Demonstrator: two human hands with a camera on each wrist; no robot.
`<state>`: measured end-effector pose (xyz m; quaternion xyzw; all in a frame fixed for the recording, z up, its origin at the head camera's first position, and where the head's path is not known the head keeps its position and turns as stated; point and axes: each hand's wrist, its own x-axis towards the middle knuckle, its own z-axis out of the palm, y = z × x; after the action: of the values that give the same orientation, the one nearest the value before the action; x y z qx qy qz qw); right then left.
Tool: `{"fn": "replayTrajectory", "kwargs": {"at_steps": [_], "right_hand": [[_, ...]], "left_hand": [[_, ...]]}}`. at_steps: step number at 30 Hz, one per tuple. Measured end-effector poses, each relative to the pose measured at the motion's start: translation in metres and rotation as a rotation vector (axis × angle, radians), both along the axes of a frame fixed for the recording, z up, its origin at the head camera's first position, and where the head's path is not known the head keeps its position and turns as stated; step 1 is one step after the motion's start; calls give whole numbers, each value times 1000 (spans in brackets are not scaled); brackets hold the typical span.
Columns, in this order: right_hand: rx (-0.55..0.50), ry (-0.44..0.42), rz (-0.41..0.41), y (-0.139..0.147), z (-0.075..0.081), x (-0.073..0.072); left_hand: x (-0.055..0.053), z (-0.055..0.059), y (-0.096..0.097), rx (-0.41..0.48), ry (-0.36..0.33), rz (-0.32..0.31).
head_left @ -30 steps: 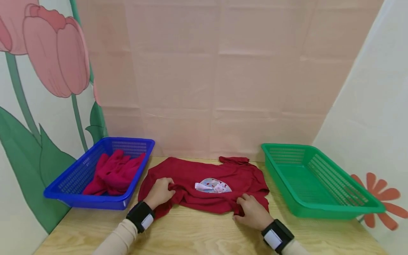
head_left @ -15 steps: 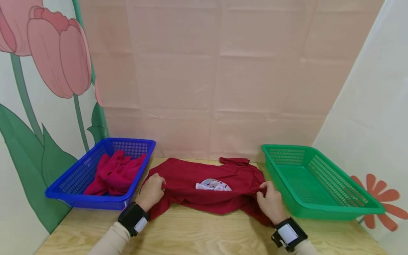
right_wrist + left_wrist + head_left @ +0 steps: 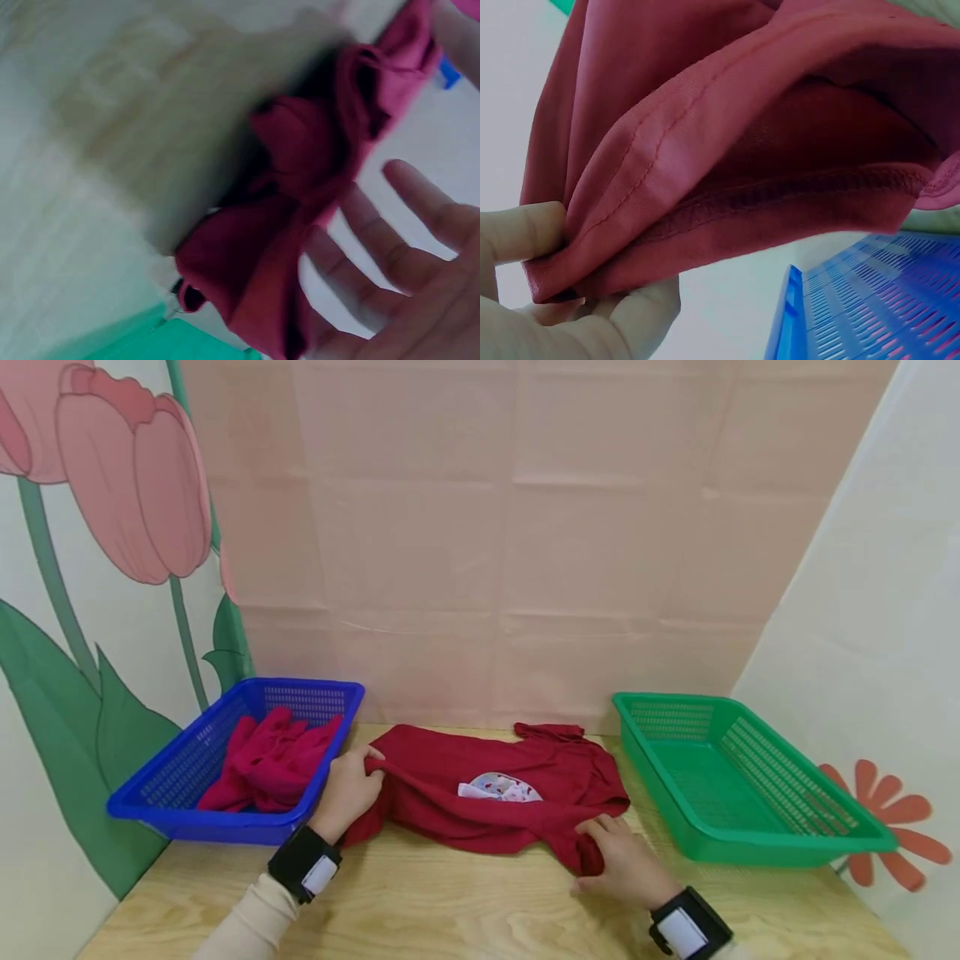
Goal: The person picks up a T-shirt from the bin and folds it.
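Note:
A dark red shirt (image 3: 457,760) with a pale printed patch (image 3: 500,787) lies spread on the table, its near edge loosely folded. At its left end my left hand (image 3: 349,795) pinches the cloth and lifts it a little. The left wrist view shows a stitched hem (image 3: 652,150) between thumb and fingers, with the opening gaping. Over the near right corner of the shirt is my right hand (image 3: 622,862). In the right wrist view its fingers (image 3: 367,217) are spread beside the bunched cloth (image 3: 300,150), and whether they touch it I cannot tell.
A blue basket (image 3: 202,832) holding crumpled pinkish-red cloth (image 3: 273,764) stands at the left, close to my left hand. The green basket (image 3: 795,852) on the right has a bare floor. Wood-grain tabletop (image 3: 450,910) shows in front of the shirt.
My left hand has moved left and back, drawing the shirt's edge up with it. My right hand went right holding the edge, then let go and came down and slightly left.

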<state>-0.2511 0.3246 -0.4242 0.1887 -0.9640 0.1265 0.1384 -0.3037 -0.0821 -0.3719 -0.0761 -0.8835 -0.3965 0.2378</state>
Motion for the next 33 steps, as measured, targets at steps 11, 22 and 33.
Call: {"fn": "replayTrajectory", "kwargs": {"at_steps": [11, 22, 33], "right_hand": [[5, -17, -32, 9, -6, -9], [-468, 382, -215, 21, 19, -18], [-655, 347, -75, 20, 87, 39]], "left_hand": [[3, -7, -8, 1, 23, 3], [6, 0, -16, 134, -34, 4], [28, 17, -30, 143, -49, -137]]}}
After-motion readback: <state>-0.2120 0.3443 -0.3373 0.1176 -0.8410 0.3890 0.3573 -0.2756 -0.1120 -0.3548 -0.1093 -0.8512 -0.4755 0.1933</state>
